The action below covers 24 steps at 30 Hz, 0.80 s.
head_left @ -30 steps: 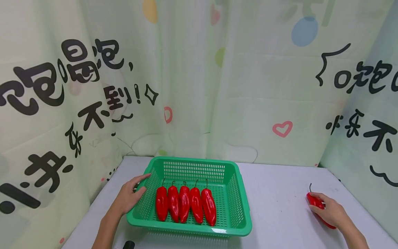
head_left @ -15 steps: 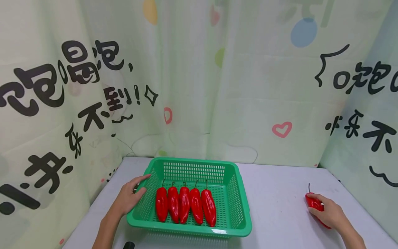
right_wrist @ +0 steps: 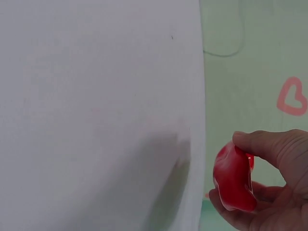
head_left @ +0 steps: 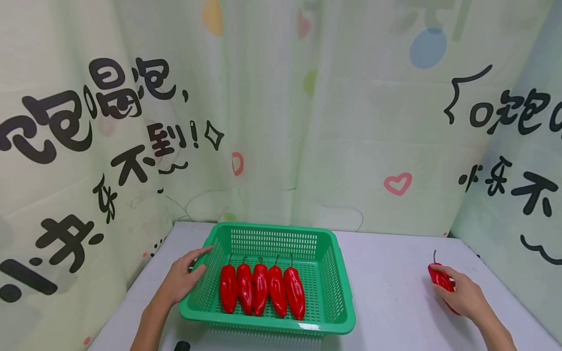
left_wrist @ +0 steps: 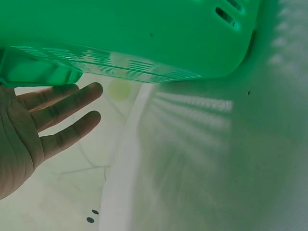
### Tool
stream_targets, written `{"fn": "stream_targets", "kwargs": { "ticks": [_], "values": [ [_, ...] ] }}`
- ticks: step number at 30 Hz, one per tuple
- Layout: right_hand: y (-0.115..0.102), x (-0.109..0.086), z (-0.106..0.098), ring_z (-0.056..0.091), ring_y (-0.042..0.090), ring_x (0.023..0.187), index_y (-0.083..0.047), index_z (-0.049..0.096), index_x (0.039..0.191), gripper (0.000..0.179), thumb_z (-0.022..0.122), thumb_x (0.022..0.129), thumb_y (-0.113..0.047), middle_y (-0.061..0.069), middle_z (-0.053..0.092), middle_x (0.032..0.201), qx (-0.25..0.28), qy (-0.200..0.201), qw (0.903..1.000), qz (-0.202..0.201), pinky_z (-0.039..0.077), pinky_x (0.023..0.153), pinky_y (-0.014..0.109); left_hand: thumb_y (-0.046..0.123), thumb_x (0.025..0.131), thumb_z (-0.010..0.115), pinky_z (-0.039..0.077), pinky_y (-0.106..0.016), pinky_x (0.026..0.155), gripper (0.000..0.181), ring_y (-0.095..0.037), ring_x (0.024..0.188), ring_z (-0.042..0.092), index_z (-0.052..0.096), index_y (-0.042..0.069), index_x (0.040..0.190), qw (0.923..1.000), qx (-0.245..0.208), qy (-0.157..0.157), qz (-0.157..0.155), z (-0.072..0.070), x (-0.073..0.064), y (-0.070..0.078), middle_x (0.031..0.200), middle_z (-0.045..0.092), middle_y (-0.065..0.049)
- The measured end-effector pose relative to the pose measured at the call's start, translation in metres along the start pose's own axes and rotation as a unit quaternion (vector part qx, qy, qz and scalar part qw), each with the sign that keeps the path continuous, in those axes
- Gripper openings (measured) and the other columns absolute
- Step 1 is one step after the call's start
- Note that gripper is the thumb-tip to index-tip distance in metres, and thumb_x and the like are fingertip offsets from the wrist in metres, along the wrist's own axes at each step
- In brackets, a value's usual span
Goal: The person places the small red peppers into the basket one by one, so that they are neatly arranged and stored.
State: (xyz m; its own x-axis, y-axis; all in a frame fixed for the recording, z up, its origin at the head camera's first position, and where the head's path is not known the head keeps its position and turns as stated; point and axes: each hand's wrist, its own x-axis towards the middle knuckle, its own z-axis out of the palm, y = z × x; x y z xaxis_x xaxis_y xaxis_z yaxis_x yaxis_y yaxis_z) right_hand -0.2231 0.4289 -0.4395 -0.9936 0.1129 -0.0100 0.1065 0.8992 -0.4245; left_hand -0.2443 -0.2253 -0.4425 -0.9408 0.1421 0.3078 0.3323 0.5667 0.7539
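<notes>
My right hand (head_left: pixel 461 292) pinches a glossy red chili pepper (head_left: pixel 440 278) between thumb and fingers, its thin stem pointing up and away. In the right wrist view the pepper (right_wrist: pixel 234 178) shows apart from its shadow, off the table. Left of centre stands a green plastic basket (head_left: pixel 272 329) with slotted walls. Several red chili peppers (head_left: pixel 260 287) lie in it side by side, stems toward the back wall. My left hand (head_left: pixel 182 278) rests at the basket's left rim, thumb and index finger touching it. Straight, spread fingers (left_wrist: pixel 72 134) show beside the basket in the left wrist view.
The white table (head_left: pixel 386 287) reaches back to a pale green curtain (head_left: pixel 351 146) with black lettering, which also hangs at both sides. A small black object (head_left: pixel 182 345) sits at the front edge, left of the basket's near corner.
My right hand has lifted the chili pepper and brought it slightly left and away from me. The left hand and basket stay where they were.
</notes>
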Motion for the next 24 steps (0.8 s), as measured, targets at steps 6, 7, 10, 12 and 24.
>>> {"fn": "stream_targets", "kwargs": {
  "ticks": [6, 7, 10, 12, 24],
  "values": [
    [-0.014, -0.002, -0.004, 0.044, 0.062, 0.112, 0.012, 0.038, 0.142, 0.072, 0.076, 0.088, -0.017, 0.045, 0.043, 0.127, 0.018, 0.007, 0.9998, -0.001, 0.06, 0.072, 0.052, 0.006, 0.098, 0.055, 0.053, -0.043, 0.09, 0.046, -0.032, 0.117, 0.063, 0.06, 0.007, 0.143, 1.0, 0.001, 0.0, 0.001, 0.0, 0.0, -0.001, 0.144, 0.058, -0.019],
    [-0.016, -0.003, -0.005, 0.043, 0.062, 0.112, 0.012, 0.038, 0.142, 0.072, 0.075, 0.089, -0.017, 0.045, 0.043, 0.127, 0.02, 0.01, 0.9998, -0.003, 0.06, 0.072, 0.051, 0.006, 0.098, 0.055, 0.053, -0.044, 0.09, 0.046, -0.033, 0.118, 0.063, 0.059, 0.007, 0.143, 1.0, 0.001, 0.0, 0.001, 0.0, 0.0, -0.001, 0.144, 0.058, -0.019],
    [-0.024, -0.003, -0.008, 0.043, 0.062, 0.113, 0.011, 0.038, 0.143, 0.071, 0.075, 0.089, -0.018, 0.045, 0.042, 0.128, 0.022, 0.016, 0.9996, -0.011, 0.06, 0.072, 0.051, 0.006, 0.098, 0.055, 0.052, -0.045, 0.091, 0.046, -0.033, 0.119, 0.063, 0.06, 0.008, 0.143, 1.0, 0.0, 0.001, -0.001, 0.0, -0.001, 0.0, 0.144, 0.058, -0.019],
    [-0.029, -0.004, -0.01, 0.043, 0.063, 0.113, 0.011, 0.038, 0.143, 0.072, 0.075, 0.09, -0.019, 0.045, 0.042, 0.128, 0.023, 0.02, 0.9994, -0.017, 0.06, 0.071, 0.051, 0.006, 0.098, 0.055, 0.052, -0.046, 0.092, 0.046, -0.034, 0.119, 0.062, 0.06, 0.007, 0.143, 1.0, -0.001, 0.001, -0.003, -0.001, -0.001, 0.001, 0.144, 0.058, -0.019],
    [-0.06, -0.011, -0.016, 0.044, 0.061, 0.114, 0.009, 0.039, 0.145, 0.075, 0.078, 0.087, -0.02, 0.043, 0.043, 0.13, 0.037, 0.054, 0.9961, -0.058, 0.06, 0.068, 0.05, 0.005, 0.098, 0.055, 0.053, -0.044, 0.09, 0.045, -0.034, 0.118, 0.063, 0.059, 0.006, 0.143, 1.0, 0.001, 0.003, 0.003, 0.0, 0.001, 0.0, 0.143, 0.059, -0.02]
  ]
}}
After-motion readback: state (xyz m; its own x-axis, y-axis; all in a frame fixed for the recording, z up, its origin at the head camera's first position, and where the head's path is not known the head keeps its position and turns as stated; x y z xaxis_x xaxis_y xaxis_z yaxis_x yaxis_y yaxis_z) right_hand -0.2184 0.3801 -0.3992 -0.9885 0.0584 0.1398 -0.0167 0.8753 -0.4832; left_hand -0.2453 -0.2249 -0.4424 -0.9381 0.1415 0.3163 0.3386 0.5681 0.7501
